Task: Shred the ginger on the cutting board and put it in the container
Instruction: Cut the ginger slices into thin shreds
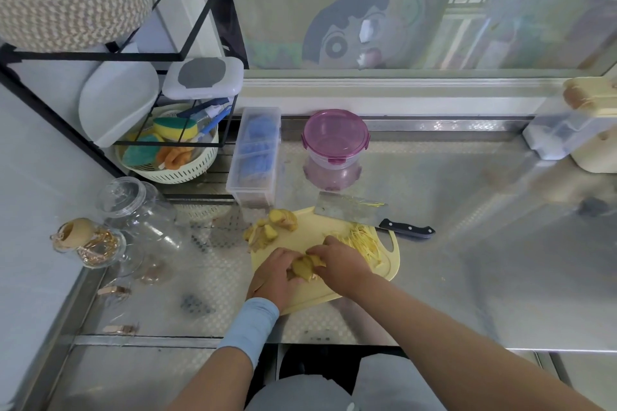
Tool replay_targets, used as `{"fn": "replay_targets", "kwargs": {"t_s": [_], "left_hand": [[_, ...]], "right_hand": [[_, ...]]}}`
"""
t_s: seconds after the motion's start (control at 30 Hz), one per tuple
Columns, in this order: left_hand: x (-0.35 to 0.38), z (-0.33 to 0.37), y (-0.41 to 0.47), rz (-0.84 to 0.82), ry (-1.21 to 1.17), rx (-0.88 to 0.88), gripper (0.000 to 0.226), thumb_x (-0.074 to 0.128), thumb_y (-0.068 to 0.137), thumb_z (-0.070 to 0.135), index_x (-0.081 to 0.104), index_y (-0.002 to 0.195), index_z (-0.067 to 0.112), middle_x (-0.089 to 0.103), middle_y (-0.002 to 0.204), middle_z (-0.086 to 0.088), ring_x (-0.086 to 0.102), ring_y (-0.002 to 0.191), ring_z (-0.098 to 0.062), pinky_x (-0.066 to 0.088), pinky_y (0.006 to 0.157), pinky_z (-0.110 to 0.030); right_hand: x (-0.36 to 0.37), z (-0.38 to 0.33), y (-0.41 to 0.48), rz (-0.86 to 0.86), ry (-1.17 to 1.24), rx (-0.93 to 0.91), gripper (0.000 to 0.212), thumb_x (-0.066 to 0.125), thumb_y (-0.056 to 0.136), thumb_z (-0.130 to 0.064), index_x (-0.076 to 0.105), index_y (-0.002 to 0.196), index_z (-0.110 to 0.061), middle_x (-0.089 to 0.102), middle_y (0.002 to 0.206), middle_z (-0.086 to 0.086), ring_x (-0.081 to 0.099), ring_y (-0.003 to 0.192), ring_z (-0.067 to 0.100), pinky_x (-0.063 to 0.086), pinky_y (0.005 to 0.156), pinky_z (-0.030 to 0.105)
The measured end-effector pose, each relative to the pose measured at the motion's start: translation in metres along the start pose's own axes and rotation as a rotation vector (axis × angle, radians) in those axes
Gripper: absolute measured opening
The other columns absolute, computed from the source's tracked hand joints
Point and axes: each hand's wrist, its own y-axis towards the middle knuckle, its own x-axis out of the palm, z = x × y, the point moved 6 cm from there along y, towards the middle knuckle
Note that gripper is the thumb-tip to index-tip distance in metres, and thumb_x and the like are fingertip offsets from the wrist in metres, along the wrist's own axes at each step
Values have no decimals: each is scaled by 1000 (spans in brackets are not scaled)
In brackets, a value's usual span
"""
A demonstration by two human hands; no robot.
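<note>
Two hands: left hand [277, 272] and right hand [337, 260] jointly pinch one pale yellow ginger piece [304, 265], mid cutting board [310, 297]. One pile of thin shreds [362, 242], right edge. One cleaver [354, 213], far edge. One purple-lidded container [335, 140], beyond.

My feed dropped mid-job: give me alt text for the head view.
The left hand and right hand together hold a ginger piece at the middle of the yellow cutting board. Shredded ginger lies at the board's right, uncut chunks at its far left; the cleaver rests across its far right corner, and the purple-lidded container stands closed beyond.
</note>
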Motion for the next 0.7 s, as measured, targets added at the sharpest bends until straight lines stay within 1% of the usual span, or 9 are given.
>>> {"fn": "replay_targets", "kwargs": {"t_s": [0.07, 0.2, 0.3, 0.37, 0.4, 0.47, 0.53, 0.63, 0.7], "left_hand": [[0, 0, 0, -1, 6, 7, 42, 72, 83, 15, 60, 122, 24, 48, 114, 16, 48, 96, -3, 36, 88, -13], [1, -1, 2, -10, -17, 63, 40, 72, 83, 13, 60, 120, 24, 49, 113, 16, 49, 101, -5, 39, 93, -18], [-2, -5, -1, 24, -31, 65, 35, 69, 84, 10, 63, 117, 21, 51, 112, 11, 50, 99, -7, 36, 87, -13], [-6, -11, -4, 78, -81, 49, 27, 65, 86, 7, 69, 109, 21, 57, 107, 9, 54, 96, -8, 36, 82, -9], [-8, -15, -6, 102, -123, 42, 25, 63, 88, 6, 71, 105, 23, 60, 104, 10, 56, 95, -7, 38, 81, -9], [-13, -20, -7, 114, -179, 18, 27, 61, 91, 6, 74, 100, 27, 63, 100, 12, 59, 94, -5, 42, 83, -15], [-15, -22, 0, 41, -155, -3, 26, 58, 94, 10, 74, 103, 29, 63, 101, 10, 58, 95, -8, 44, 87, -22], [-12, -15, 12, -136, 12, -14, 27, 53, 98, 20, 70, 115, 32, 59, 110, 8, 55, 102, -12, 42, 91, -26], [-12, -14, 16, -125, 42, -52, 30, 56, 95, 25, 62, 124, 32, 55, 122, 10, 53, 108, -14, 42, 93, -27]], "right_hand": [[-1, 1, 0, 1, 8, 5, 45, 58, 99, -34, 52, 143, -34, 49, 124, 2, 58, 110, 26, 50, 86, 36], [2, -1, -1, -6, -12, -16, 50, 59, 95, -40, 49, 143, -41, 49, 121, 2, 59, 108, 26, 51, 82, 36], [0, -1, 2, -11, -39, 2, 48, 60, 95, -44, 51, 143, -43, 49, 121, 1, 58, 110, 25, 47, 80, 33], [-1, 0, 5, -23, -40, 16, 49, 62, 95, -44, 52, 143, -41, 49, 123, 1, 56, 113, 24, 46, 82, 33], [-1, 0, 6, -29, -47, 16, 49, 63, 95, -44, 52, 143, -41, 50, 124, 0, 56, 114, 24, 47, 84, 33], [-1, -2, 6, -34, -71, 14, 50, 63, 94, -44, 52, 143, -41, 50, 125, -1, 56, 115, 24, 48, 86, 34], [0, -2, 7, -29, -77, 17, 50, 63, 94, -43, 52, 143, -41, 50, 125, -1, 57, 114, 24, 49, 86, 35], [1, -6, 6, 2, -98, -12, 48, 63, 94, -39, 53, 141, -40, 49, 122, -1, 59, 108, 26, 53, 84, 38], [3, -8, 4, 18, -109, -30, 47, 63, 95, -37, 54, 141, -38, 49, 122, -1, 61, 105, 27, 54, 81, 39]]}}
